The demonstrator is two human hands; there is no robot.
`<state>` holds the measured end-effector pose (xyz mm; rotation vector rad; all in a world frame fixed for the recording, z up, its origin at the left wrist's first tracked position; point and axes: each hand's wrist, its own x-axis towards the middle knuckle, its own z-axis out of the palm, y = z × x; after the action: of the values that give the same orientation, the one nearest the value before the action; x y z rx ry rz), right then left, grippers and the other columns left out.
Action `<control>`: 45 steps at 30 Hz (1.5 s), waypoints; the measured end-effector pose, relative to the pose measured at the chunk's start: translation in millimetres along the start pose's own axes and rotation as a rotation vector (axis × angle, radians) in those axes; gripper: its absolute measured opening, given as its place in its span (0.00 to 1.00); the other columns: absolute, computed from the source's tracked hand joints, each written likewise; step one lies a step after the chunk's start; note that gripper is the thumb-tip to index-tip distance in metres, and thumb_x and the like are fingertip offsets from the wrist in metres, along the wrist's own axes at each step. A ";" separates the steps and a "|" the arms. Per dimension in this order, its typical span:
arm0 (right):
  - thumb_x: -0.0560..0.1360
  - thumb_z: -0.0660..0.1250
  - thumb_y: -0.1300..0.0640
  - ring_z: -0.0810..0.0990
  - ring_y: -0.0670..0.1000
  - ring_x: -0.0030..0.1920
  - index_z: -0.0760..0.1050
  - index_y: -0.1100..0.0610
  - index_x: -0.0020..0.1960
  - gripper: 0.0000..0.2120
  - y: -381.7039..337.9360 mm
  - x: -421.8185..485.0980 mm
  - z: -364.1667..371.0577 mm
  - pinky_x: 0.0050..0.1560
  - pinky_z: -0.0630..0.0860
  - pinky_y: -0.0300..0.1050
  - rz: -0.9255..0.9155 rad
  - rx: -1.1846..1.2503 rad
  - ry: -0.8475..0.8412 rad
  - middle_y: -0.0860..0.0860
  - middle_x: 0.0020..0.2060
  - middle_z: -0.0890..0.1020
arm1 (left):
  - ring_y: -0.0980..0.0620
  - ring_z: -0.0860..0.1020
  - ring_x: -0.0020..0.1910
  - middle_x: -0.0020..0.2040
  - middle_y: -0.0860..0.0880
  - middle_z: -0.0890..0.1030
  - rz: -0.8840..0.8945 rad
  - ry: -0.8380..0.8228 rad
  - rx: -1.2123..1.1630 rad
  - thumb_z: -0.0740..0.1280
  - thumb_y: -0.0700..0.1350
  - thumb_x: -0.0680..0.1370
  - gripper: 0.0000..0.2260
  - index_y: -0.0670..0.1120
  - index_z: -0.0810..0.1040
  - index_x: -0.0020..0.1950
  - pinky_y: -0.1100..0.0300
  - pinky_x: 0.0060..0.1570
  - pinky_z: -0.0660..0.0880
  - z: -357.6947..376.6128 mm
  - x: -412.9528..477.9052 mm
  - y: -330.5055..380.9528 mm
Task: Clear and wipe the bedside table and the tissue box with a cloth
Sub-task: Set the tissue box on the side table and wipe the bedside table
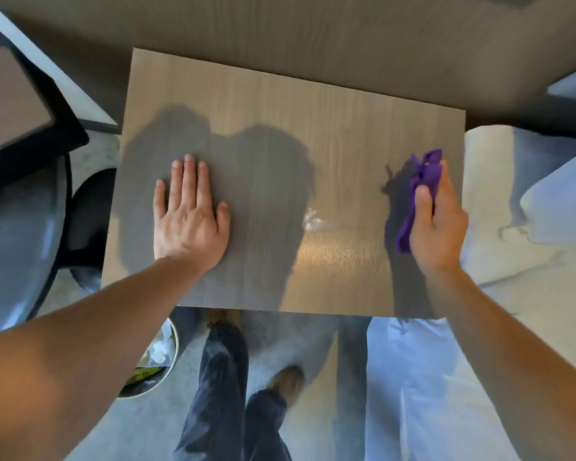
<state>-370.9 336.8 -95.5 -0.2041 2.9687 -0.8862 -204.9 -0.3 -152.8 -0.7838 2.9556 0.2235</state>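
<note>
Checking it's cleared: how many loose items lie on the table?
1: a clear plastic scrap right of centre on the bedside table. The left hand could hide more.

Purple cloth (424, 174) is mostly buried in right hand (438, 224), mid right; only the top bunch & a tail hanging below show. Small clear crinkly scrap (313, 221) on table (280, 94), centre-right, is too blurred to ID. Bin (167, 367) at lower left is approx half covered by left forearm (97, 327), contents unreadable. Dark-framed panel (14, 104) is cut off by upper left edge. Shoe (288, 382) near bottom is blurred.
</note>
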 end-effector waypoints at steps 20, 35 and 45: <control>0.85 0.48 0.39 0.54 0.57 0.83 0.61 0.41 0.80 0.25 -79.6 -68.5 111.0 0.77 0.53 0.67 -0.297 -0.397 -0.230 0.45 0.82 0.60 | 0.46 0.46 0.83 0.84 0.45 0.49 0.011 0.058 0.015 0.48 0.56 0.85 0.30 0.44 0.48 0.84 0.43 0.79 0.46 5.5 -2.3 -1.4; 0.76 0.72 0.66 0.72 0.49 0.75 0.79 0.47 0.70 0.25 -56.9 -193.5 76.4 0.64 0.73 0.53 -0.811 -0.042 -0.645 0.46 0.74 0.74 | 0.47 0.48 0.83 0.84 0.45 0.51 0.010 0.076 -0.006 0.49 0.57 0.84 0.31 0.44 0.51 0.84 0.45 0.79 0.46 7.6 1.0 -1.3; 0.83 0.63 0.63 0.67 0.38 0.73 0.73 0.60 0.74 0.20 0.9 -60.5 -18.5 0.73 0.61 0.32 -0.320 0.033 -0.205 0.54 0.77 0.68 | 0.47 0.47 0.83 0.84 0.46 0.50 0.011 0.074 0.009 0.47 0.58 0.84 0.31 0.45 0.50 0.84 0.45 0.79 0.46 6.3 1.1 -1.5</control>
<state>-312.3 355.8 -80.7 -0.7376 2.7711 -0.8777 -204.9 -1.1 -159.3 -0.7911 3.0283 0.1857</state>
